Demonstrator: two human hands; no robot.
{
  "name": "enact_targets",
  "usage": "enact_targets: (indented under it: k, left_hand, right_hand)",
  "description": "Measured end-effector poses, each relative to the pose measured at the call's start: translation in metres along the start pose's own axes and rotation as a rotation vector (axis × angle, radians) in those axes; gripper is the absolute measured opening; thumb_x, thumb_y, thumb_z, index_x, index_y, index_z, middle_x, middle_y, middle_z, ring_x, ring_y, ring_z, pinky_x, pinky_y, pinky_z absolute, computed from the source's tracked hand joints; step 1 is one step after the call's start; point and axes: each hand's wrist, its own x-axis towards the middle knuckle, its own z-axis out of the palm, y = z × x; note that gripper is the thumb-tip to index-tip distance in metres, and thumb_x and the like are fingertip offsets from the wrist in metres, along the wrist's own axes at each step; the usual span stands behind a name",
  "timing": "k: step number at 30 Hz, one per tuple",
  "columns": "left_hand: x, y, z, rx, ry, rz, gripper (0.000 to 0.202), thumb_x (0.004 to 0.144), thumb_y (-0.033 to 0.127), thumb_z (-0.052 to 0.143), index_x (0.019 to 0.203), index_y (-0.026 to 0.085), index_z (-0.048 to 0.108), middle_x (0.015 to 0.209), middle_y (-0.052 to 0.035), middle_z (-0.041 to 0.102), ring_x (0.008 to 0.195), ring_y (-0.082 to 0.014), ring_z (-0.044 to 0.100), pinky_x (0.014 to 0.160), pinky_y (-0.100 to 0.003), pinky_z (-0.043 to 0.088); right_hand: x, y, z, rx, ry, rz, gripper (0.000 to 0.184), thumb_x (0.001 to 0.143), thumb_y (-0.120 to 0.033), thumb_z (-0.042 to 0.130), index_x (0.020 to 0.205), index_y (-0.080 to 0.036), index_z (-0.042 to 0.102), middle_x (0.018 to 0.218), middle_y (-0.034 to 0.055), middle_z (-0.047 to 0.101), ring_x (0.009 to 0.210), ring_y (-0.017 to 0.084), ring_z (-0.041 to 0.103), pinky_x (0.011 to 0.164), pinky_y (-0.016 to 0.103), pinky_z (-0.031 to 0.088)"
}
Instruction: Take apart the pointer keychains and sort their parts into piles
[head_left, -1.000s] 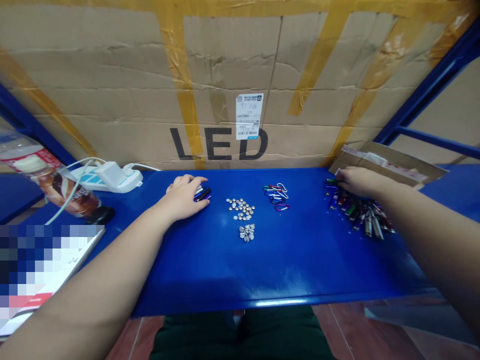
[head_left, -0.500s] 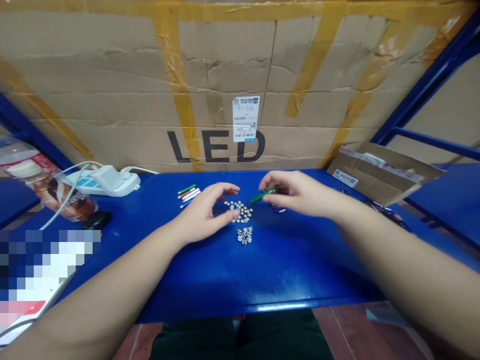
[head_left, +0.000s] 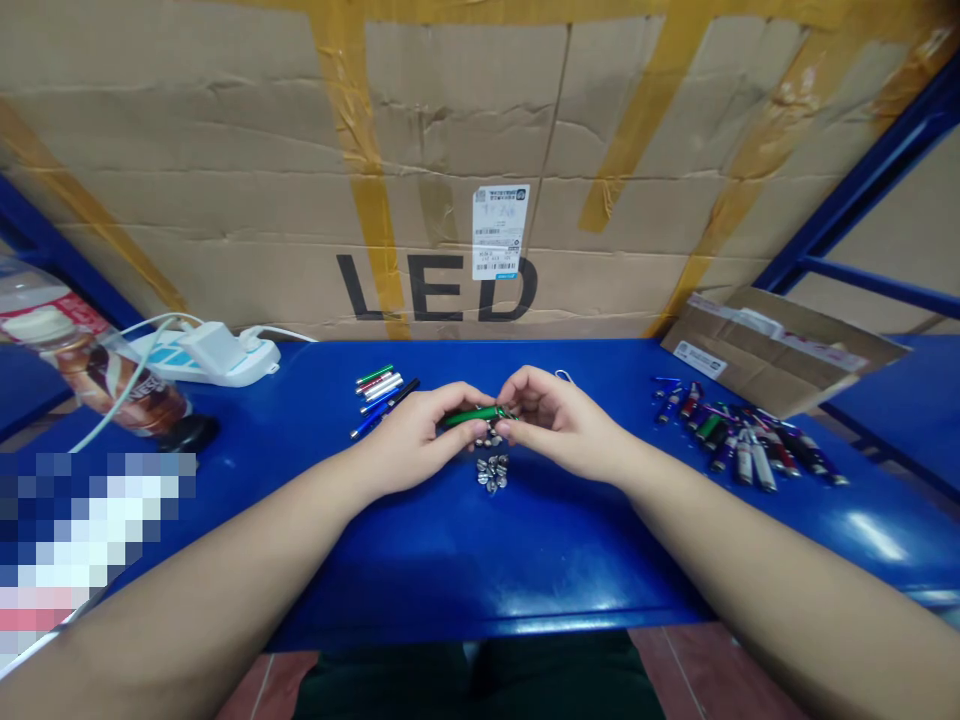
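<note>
Both hands meet over the middle of the blue table [head_left: 465, 560]. My left hand [head_left: 420, 435] and my right hand [head_left: 551, 420] each pinch one end of a small green cylindrical flashlight [head_left: 472, 415], held level just above a pile of small silver button cells [head_left: 493, 468]. A second pile of cells lies partly hidden under my fingers. A few finished-looking thin flashlights [head_left: 382, 388] lie to the left of my left hand. A heap of coloured flashlights [head_left: 739, 440] lies at the right.
A large cardboard box marked LED [head_left: 450, 180] stands behind the table. A white power strip with a plug [head_left: 214, 352] and a bottle lying on its side [head_left: 90, 365] are at the left. A flat cardboard piece [head_left: 780, 345] lies at the back right.
My right hand took a green flashlight from the right-hand heap and carried it to the centre. My left hand left the thin flashlights at the left and gripped the green one's other end.
</note>
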Motion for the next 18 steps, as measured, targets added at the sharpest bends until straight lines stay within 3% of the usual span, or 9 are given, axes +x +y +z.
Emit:
enact_targets:
  k: [9, 14, 18]
  left_hand:
    - [-0.0013, 0.0040, -0.0011, 0.049, -0.015, -0.022, 0.021, 0.100, 0.037, 0.058, 0.111, 0.019, 0.062, 0.083, -0.0021, 0.073, 0.069, -0.0149, 0.068, 0.069, -0.028, 0.055]
    - [-0.0007, 0.0077, -0.0035, 0.155, -0.008, -0.006, 0.021, 0.099, 0.038, 0.060, 0.107, 0.018, 0.064, 0.083, -0.0020, 0.073, 0.071, -0.0155, 0.068, 0.067, -0.027, 0.052]
    - [-0.0011, 0.0100, -0.0044, 0.238, -0.020, 0.025, 0.021, 0.099, 0.038, 0.059, 0.104, 0.019, 0.066, 0.085, -0.0017, 0.073, 0.074, -0.0155, 0.067, 0.069, -0.027, 0.049]
  right_hand:
    - [-0.0006, -0.0024, -0.0068, -0.373, 0.059, -0.159, 0.015, 0.096, -0.022, 0.064, 0.109, -0.021, 0.072, 0.103, 0.0054, 0.076, 0.091, 0.019, 0.070, 0.086, 0.036, 0.056]
    - [-0.0027, -0.0027, -0.0055, -0.411, 0.099, -0.224, 0.009, 0.096, -0.023, 0.066, 0.102, -0.023, 0.071, 0.105, 0.0074, 0.065, 0.091, 0.019, 0.067, 0.075, 0.032, 0.059]
    - [-0.0026, -0.0031, -0.0076, -0.465, 0.036, -0.300, 0.006, 0.097, -0.019, 0.064, 0.099, -0.022, 0.069, 0.097, 0.0054, 0.064, 0.086, 0.017, 0.063, 0.076, 0.032, 0.055]
